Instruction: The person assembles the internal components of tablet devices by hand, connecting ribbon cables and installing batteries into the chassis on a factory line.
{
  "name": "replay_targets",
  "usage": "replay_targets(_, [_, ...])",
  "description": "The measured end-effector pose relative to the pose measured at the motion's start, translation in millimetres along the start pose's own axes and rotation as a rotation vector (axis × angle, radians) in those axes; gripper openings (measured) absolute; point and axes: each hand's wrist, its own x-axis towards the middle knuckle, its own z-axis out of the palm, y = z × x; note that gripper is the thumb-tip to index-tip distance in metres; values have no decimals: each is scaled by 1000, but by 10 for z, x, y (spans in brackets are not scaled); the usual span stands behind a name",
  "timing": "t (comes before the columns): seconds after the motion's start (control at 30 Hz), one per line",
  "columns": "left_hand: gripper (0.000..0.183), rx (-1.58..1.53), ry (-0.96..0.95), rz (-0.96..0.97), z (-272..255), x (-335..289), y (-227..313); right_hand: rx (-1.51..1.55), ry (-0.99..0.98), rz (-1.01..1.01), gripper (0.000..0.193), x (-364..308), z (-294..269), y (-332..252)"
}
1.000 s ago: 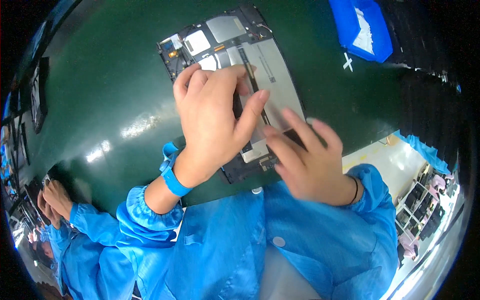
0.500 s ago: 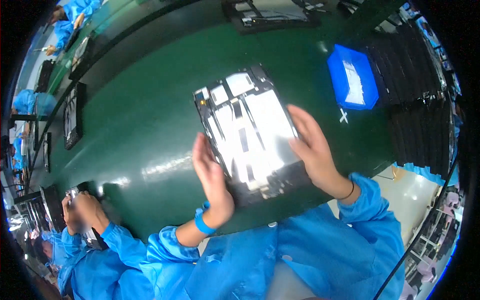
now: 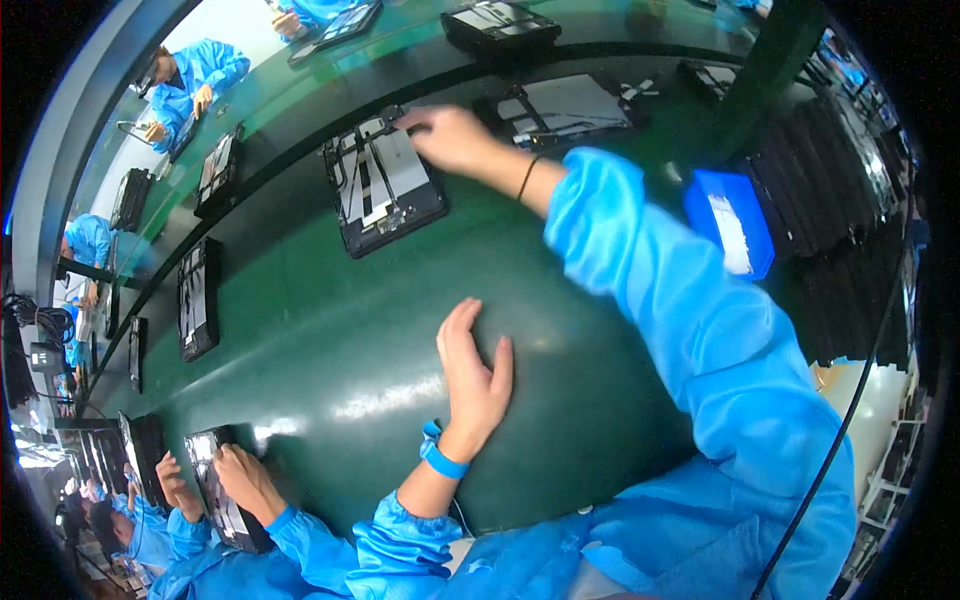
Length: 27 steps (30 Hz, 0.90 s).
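A black tablet housing (image 3: 420, 205) with bare inner parts, silver-white panels and dark strips, lies on the green bench at the far middle, slightly tilted to the left. My right hand (image 3: 455, 140) reaches across to its upper right corner, fingers stretched leftward over or beside the edge. Whether they touch it I cannot tell. My left hand (image 3: 475, 375), with a blue wrist strap (image 3: 441, 450), is open over the near middle of the green bench (image 3: 330, 310), holding nothing, with fingers upward and thumb apart.
Another bare tablet (image 3: 565, 108) lies to the right of the first. A blue bin (image 3: 730, 222) holding white pieces stands at the right, before dark stacked parts (image 3: 820, 150). At lower left, a co-worker's hands (image 3: 245, 480) work on another device (image 3: 222, 500). A rail (image 3: 290, 130) runs along the back.
The tablet went from between both my hands to the far middle of the bench. My right arm now stretches forward and left; my left hand has let go. The view has shifted.
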Motion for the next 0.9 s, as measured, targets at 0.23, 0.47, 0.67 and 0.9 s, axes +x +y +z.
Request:
replay_targets(0.23, [47,-59,-82,-16,21,103,98,-845,-994,57,46,818,-2018,1395])
replay_targets(0.47, [46,-65,-50,-27,-21,102,46,-589,-1097,530,43,864,-1936,1356])
replay_targets(0.67, [45,-40,-15,-24,-54,105,-73,-525,-757,385,67,584,-1712,791])
replay_targets(0.9, [44,-107,-7,-22,163,164,42,-601,-584,-39,71,315,-2352,80])
